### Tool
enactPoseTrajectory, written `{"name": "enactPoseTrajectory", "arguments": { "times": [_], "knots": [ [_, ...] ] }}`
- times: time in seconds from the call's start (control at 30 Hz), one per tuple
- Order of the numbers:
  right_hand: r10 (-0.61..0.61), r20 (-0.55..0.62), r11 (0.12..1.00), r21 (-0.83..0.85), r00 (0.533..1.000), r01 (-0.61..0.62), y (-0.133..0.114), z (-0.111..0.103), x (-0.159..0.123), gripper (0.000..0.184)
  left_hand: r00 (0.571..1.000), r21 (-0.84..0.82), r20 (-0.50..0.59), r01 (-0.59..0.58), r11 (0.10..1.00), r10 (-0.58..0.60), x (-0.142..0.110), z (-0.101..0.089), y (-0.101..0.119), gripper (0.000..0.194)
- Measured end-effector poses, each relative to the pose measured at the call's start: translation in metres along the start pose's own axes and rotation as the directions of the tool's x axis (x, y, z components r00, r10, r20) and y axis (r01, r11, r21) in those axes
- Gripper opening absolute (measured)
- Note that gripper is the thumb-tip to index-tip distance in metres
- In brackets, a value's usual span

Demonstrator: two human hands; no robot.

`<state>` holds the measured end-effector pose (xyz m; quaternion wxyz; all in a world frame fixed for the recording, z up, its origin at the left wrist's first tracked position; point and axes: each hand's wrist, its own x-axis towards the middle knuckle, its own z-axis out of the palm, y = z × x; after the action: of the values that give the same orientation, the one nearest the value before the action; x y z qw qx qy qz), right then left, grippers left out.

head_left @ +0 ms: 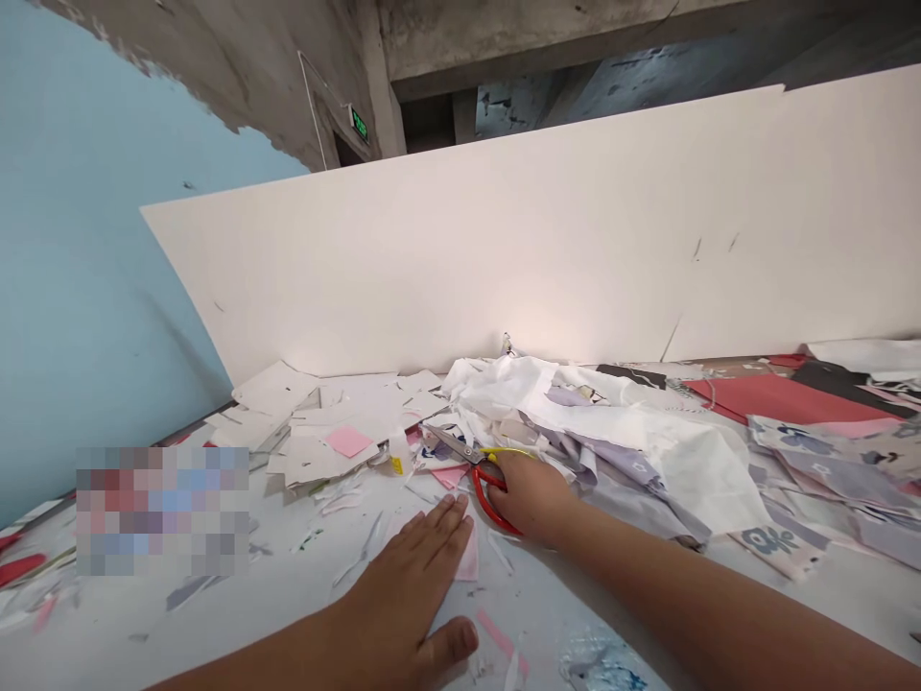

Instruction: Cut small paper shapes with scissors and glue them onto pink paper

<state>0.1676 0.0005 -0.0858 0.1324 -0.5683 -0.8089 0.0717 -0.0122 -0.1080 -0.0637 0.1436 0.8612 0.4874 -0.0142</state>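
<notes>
My right hand [533, 499] grips a pair of scissors [471, 455] with one red and one yellow handle. Their blades are slightly apart and point to the far left over scraps of cloth. My left hand [410, 571] lies flat with its fingers stretched out, resting on a pale pink piece [467, 559] that shows past its fingers. A heap of white and lilac cloth [597, 417] lies just beyond my right hand. To the left of the blades are white card pieces [338, 417] with a small pink piece [349, 441] on top.
A tall white board [532, 240] stands along the table's far side. Red fabric [784, 398] and patterned cloth [841, 465] lie at the right. Thin offcuts litter the table [302, 595]. A blurred patch covers part of the left, beside a blue wall [86, 240].
</notes>
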Motion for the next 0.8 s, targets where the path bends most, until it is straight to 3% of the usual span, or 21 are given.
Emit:
{"name": "enactPoseTrajectory", "arguments": {
  "times": [0.2, 0.33, 0.4, 0.5, 0.6, 0.7, 0.8],
  "knots": [
    [0.006, -0.021, 0.998, 0.062, 1.000, -0.004, 0.002, 0.000, 0.000, 0.011, 0.999, 0.027, -0.011, 0.042, 0.999, -0.041, -0.001, 0.008, -0.007, 0.076],
    [0.026, -0.058, 0.985, 0.174, 0.998, -0.016, 0.003, -0.003, 0.000, 0.008, 0.999, -0.017, 0.031, -0.026, 1.000, 0.026, -0.002, 0.005, -0.008, 0.075],
    [0.042, -0.100, 0.967, 0.254, 0.994, -0.015, 0.001, -0.009, 0.000, 0.010, 1.000, -0.004, 0.008, 0.000, 1.000, 0.000, -0.002, 0.005, -0.006, 0.075],
    [0.077, -0.167, 0.931, 0.366, 0.983, -0.010, 0.001, -0.033, 0.003, 0.020, 0.998, 0.032, -0.040, 0.047, 0.998, -0.045, -0.002, 0.006, -0.004, 0.075],
    [0.142, -0.205, 0.912, 0.408, 0.969, -0.047, 0.016, -0.076, 0.006, 0.026, 0.998, 0.041, -0.062, 0.025, 0.999, -0.022, -0.001, 0.010, -0.003, 0.075],
    [0.246, -0.238, 0.923, 0.353, 0.939, -0.152, 0.055, -0.119, 0.008, 0.020, 0.996, 0.044, -0.084, 0.017, 0.999, -0.013, -0.001, 0.014, -0.004, 0.074],
    [0.342, -0.226, 0.924, 0.260, 0.912, -0.282, 0.104, -0.134, 0.011, 0.024, 0.993, 0.036, -0.115, 0.011, 0.999, -0.007, -0.001, 0.016, -0.007, 0.072]
  ]
}}
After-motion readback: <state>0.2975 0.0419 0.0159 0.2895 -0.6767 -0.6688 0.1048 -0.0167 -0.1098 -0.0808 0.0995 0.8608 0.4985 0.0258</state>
